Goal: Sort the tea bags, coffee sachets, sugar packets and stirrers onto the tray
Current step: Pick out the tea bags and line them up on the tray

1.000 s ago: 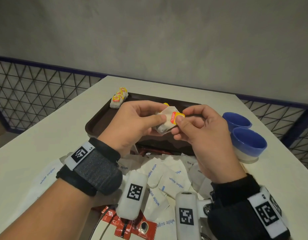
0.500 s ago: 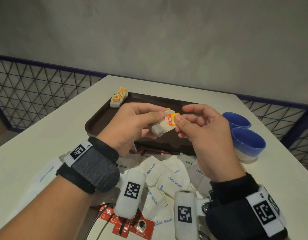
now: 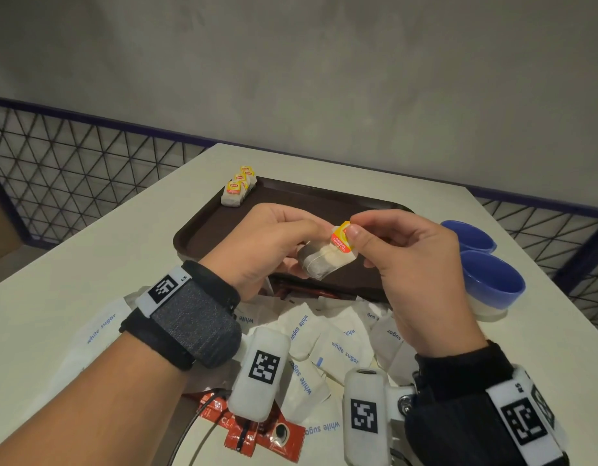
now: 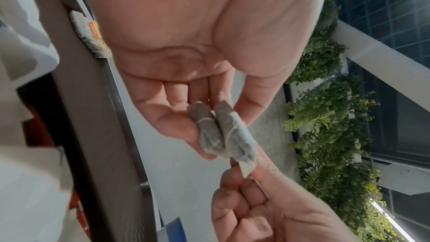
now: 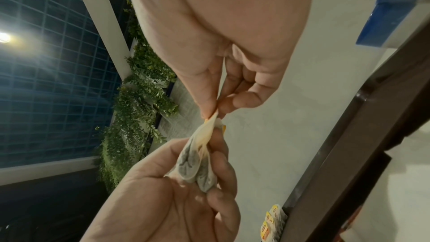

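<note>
Both hands pinch the soft, light paper tea bag (image 3: 326, 260), left hand (image 3: 264, 243) on its pouch, right hand (image 3: 412, 264) on its yellow-red tag (image 3: 341, 237), likely tearable.

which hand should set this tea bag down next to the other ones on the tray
Left. The left hand already grips the paper tea bag, nearer the row of tagged tea bags at the brown plastic tray's far-left corner.

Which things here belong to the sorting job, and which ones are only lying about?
Belong to the job:
- tea bag, held by left hand and right hand
- tea bags at the tray's far left corner
- tray
- sugar packets
- red sachets

Lying about:
- two blue bowls
</note>
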Demonstrator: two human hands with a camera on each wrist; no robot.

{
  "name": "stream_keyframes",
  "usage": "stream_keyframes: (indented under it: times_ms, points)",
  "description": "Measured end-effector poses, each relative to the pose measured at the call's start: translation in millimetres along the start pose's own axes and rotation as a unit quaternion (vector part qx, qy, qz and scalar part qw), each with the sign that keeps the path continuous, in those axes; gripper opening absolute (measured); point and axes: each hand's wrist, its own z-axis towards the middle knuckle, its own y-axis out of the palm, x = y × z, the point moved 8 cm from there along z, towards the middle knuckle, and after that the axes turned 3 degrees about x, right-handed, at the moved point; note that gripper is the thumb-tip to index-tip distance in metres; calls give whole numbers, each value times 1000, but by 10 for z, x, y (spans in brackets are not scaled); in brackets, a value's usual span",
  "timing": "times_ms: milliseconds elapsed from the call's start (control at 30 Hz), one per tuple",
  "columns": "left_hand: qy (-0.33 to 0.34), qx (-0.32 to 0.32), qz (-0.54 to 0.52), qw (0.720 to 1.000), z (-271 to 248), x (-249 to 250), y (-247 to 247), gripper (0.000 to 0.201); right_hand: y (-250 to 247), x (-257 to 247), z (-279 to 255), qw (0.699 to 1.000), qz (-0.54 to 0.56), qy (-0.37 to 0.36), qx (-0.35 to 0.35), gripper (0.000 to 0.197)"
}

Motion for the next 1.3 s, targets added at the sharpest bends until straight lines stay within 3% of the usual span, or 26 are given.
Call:
stream_keyframes:
  times_ms: [400, 500, 633, 1033, 1167, 1300]
  points:
    - [23, -3, -28, 999, 0, 14, 21, 17, -8, -33, -7, 1000, 3, -1, 13, 12]
    - [17, 15, -50, 998, 16, 4, -8, 21, -43, 3, 1, 999, 19, 24, 35, 6]
    - [18, 27, -75, 997, 27, -1, -30, 23, 1, 70, -10, 998, 15, 66, 8, 4]
    - [22, 16, -66, 997, 11, 16, 12, 22, 2, 15, -18, 999, -9, 38, 12, 8]
    - [20, 29, -76, 996, 21, 16, -23, 18, -18, 71, 0, 997, 25, 77, 8, 13]
    - [30, 51, -84, 995, 23, 34, -70, 17, 64, 101, -30, 982, 111, 146, -41, 25]
